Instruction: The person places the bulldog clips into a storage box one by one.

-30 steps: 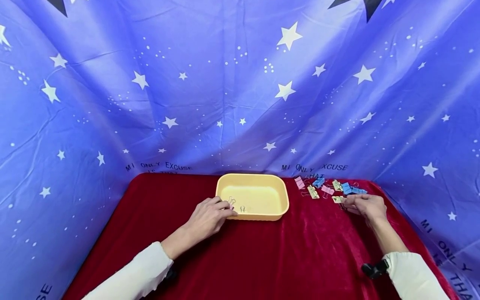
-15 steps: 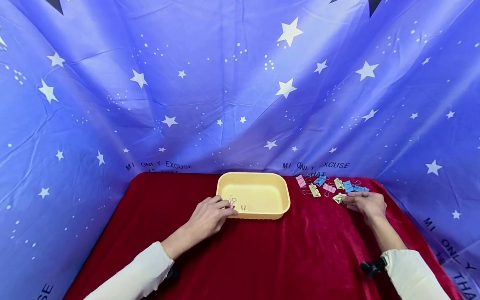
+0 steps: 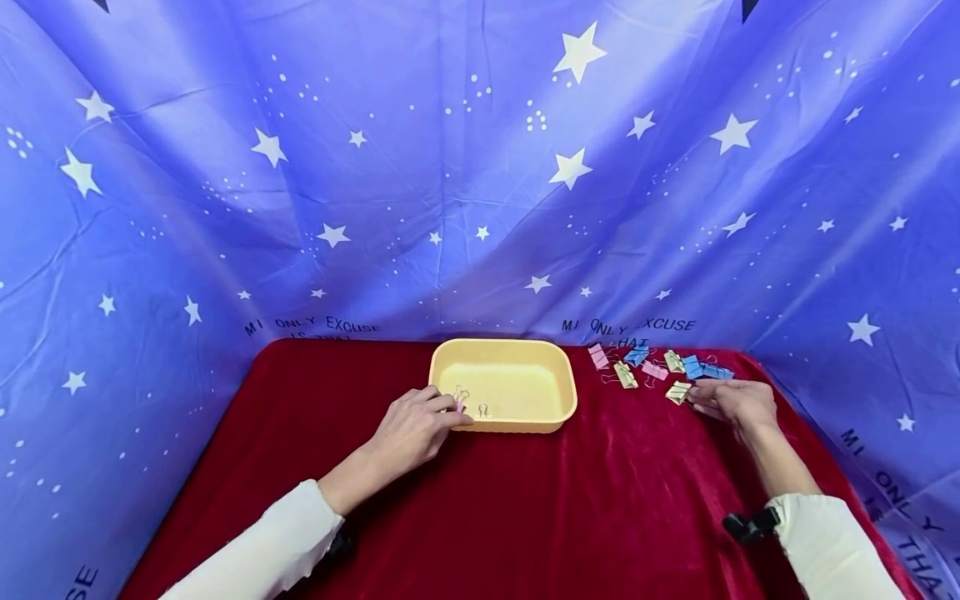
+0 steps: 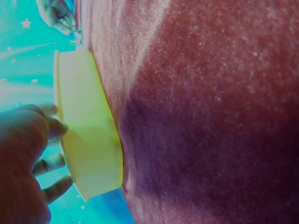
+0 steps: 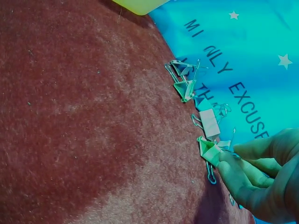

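Against the near left corner of a pale yellow plastic box (image 3: pixel 525 427), my left hand (image 3: pixel 411 427) holds the rim, with fingers over the edge. Inside the box by those fingers lie a pink binder clip (image 3: pixel 460 406) and another small clip (image 3: pixel 483 411) whose wire handles show. My right hand (image 3: pixel 738 406) is at the right of the table, thumb and forefinger pinching a yellow binder clip (image 3: pixel 678 392) by one end. In the right wrist view that clip (image 5: pixel 210 151) looks green, and its other wire handle points down to the cloth.
Several loose binder clips lie behind the right hand: a pink one (image 3: pixel 597 357), a yellow one (image 3: pixel 625 375), a blue one (image 3: pixel 637 356) and others. Dark red velvet cloth (image 3: pixel 525 517) covers the table. A blue star-printed curtain (image 3: pixel 450 167) rises close behind its back edge.
The yellow clip has turned in my right fingers from lying level to tilted, and shows more of its face. My left hand stays on the box rim.
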### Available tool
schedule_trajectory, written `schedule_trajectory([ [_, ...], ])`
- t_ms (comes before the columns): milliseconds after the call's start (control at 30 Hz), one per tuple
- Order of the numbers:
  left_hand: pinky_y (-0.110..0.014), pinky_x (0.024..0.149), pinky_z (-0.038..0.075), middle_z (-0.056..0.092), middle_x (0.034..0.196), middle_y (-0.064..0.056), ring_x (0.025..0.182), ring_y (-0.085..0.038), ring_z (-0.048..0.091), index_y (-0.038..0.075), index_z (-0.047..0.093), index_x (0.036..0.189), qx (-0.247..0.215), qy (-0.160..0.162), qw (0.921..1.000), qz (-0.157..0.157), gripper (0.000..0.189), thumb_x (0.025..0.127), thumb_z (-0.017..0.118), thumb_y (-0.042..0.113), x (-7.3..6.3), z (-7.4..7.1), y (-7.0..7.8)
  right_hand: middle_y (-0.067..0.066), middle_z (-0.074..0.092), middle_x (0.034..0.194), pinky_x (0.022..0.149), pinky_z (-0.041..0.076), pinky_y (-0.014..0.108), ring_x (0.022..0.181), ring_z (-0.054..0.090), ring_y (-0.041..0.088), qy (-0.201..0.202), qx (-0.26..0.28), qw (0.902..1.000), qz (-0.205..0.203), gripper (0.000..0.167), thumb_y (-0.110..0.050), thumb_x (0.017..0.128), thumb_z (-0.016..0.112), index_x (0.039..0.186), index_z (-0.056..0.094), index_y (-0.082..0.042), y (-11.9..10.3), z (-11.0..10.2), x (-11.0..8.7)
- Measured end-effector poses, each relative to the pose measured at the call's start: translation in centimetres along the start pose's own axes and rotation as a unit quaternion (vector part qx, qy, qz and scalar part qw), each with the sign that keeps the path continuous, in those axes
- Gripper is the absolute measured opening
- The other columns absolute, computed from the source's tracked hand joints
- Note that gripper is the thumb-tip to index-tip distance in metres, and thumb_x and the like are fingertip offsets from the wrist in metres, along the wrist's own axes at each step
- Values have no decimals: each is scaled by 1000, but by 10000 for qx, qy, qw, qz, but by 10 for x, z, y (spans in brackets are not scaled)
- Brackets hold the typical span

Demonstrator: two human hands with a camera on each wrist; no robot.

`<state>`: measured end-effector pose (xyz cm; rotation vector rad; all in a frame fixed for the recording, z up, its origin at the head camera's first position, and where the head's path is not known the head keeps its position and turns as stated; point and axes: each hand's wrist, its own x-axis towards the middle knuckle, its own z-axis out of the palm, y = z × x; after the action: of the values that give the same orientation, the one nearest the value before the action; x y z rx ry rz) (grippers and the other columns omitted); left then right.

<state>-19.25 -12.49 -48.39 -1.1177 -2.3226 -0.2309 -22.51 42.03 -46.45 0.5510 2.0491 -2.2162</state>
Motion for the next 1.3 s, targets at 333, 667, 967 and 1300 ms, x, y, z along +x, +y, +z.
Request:
schedule_trajectory([
  [333,-31,78,58,80,107,9,95,-15,67,31,89,112,43,-15,10000,14,38,89,81,2,1,-3,0,-5,84,80,75,69,28,76,85,9,-32,137,9999,-81,56,26,97,52,82,85,-17,1,0,-6],
  [667,-31,80,59,81,110,9,98,-14,69,31,89,114,0,-57,10000,9,38,91,80,1,2,-1,1,-5,86,88,82,69,26,85,85,6,-430,-182,9983,-337,64,23,100,40,92,88,-20,6,6,-22],
  [967,-31,78,58,78,105,9,96,-14,68,31,89,113,55,-25,10000,38,38,90,80,2,0,-1,1,-3,88,94,84,69,27,89,86,8,-682,-81,9966,-445,54,19,104,55,95,87,-23,21,22,-31],
  [1300,-30,80,59,80,107,10,96,-14,68,31,89,114,9,-81,10000,38,37,92,81,3,1,-3,-1,-2,88,98,88,69,29,92,87,11,-780,-125,9960,-412,37,11,103,70,99,88,-21,8,52,-29],
])
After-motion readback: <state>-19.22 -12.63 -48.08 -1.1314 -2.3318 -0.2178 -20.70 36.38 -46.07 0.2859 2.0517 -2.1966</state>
